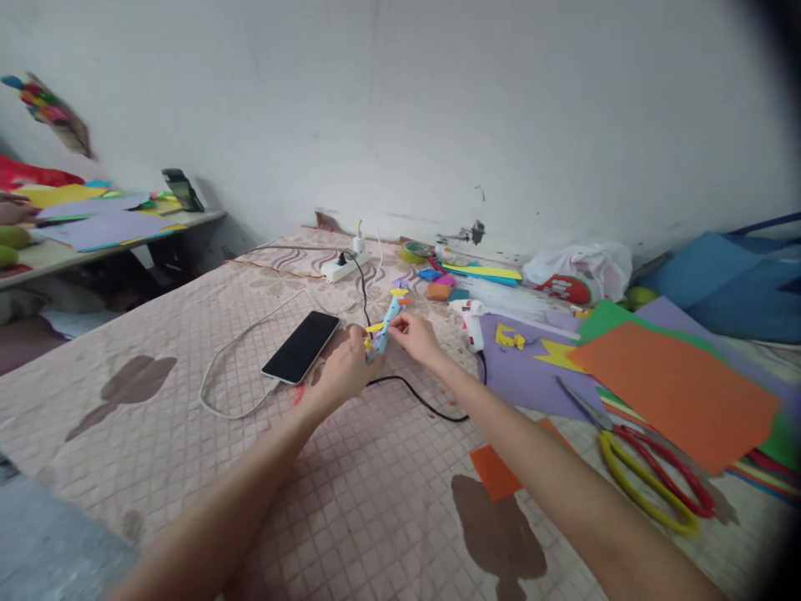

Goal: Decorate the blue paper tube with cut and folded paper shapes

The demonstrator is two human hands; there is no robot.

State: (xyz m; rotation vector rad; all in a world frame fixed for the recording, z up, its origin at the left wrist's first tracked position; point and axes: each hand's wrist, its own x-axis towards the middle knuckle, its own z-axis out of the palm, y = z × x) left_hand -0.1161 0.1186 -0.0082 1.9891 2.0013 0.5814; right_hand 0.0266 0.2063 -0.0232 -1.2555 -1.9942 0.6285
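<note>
Near the middle of the cloth-covered table, my left hand (348, 364) grips the lower end of a small light-blue paper piece (390, 313) with yellow and orange bits on it. The piece stands tilted, its top leaning right. My right hand (413, 335) touches its right side, thumb and forefinger pinched together; whether something small is between those fingertips cannot be made out. A black phone (301, 346) with a white cable lies left of my left hand. To the right of my right hand rests a white glue gun (469, 324).
Scissors (632, 467), orange sheets (676, 380) and purple paper (531, 376) lie at the right. A power strip (344, 265), tape roll (415, 251) and plastic bag (579, 271) are near the wall. Another person's hand (16, 209) shows at the far-left table.
</note>
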